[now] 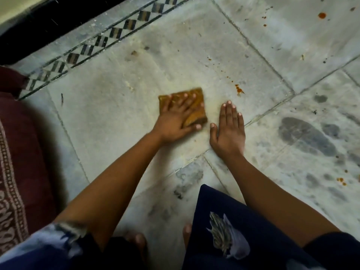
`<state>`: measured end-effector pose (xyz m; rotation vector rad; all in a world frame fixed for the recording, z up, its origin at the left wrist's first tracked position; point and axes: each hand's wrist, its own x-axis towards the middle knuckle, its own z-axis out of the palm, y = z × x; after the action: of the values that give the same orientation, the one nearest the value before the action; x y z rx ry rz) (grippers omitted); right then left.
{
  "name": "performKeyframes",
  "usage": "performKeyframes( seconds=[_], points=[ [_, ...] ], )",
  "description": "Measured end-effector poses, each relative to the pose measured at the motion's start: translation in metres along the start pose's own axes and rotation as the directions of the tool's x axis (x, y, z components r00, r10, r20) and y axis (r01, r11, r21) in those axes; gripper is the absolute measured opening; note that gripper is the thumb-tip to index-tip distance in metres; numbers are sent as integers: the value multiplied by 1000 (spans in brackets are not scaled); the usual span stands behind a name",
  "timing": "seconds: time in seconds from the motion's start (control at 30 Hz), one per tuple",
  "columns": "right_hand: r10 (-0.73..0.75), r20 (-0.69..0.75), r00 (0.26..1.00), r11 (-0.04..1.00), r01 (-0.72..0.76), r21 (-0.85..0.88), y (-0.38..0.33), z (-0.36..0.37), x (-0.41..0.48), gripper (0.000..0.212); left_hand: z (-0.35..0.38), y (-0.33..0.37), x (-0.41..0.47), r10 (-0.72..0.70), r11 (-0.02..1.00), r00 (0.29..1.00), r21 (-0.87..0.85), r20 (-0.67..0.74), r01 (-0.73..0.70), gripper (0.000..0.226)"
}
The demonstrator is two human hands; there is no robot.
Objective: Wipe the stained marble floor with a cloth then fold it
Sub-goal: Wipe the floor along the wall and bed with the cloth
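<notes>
A folded orange-brown cloth (196,112) lies flat on the pale marble floor (120,106) near the middle of the view. My left hand (175,119) presses down on it with fingers spread and straight, covering most of its left part. My right hand (229,129) rests flat on the bare floor just right of the cloth, fingers straight and together, not touching the cloth. Orange-red stain spots (239,90) sit on the floor up and to the right of the cloth.
More orange drops lie at the far right top (321,15) and lower right (341,180). Dark grey blotches (305,135) mark the right tiles. A chequered border strip (101,40) runs along the upper left. A maroon patterned fabric (17,152) lies at left. My knees and toes are at the bottom.
</notes>
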<state>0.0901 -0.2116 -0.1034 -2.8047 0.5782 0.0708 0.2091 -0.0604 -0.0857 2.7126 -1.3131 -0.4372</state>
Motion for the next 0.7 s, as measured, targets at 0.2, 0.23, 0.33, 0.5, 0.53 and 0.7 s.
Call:
performKeyframes(
  seconds=[0.2,0.23,0.33,0.5,0.53,0.7],
  points=[
    [21,-4,1000,1000,-21,-12,3,5,0,63,-2,-49,-68,294,956,956,15,0,-294,71],
    [19,-5,1000,1000,-19,-15,2,5,1,63,-8,-57,-59,226,974,974,-5,-13,-226,74],
    [15,0,1000,1000,-15,-10,2,4,1,62,-16,-43,-11,-44,995,999,-86,-20,42,81],
    [30,-9,1000,999,-30,-24,27,-3,-8,63,4,29,-16,48,996,999,-73,-25,-49,75],
    [38,-12,999,999,-39,-32,32,-5,-10,64,9,30,-33,113,992,993,-63,-24,-114,73],
    [61,-16,998,998,-61,-30,38,-3,-10,68,6,-30,-70,145,989,988,8,-49,-144,77]
  ],
)
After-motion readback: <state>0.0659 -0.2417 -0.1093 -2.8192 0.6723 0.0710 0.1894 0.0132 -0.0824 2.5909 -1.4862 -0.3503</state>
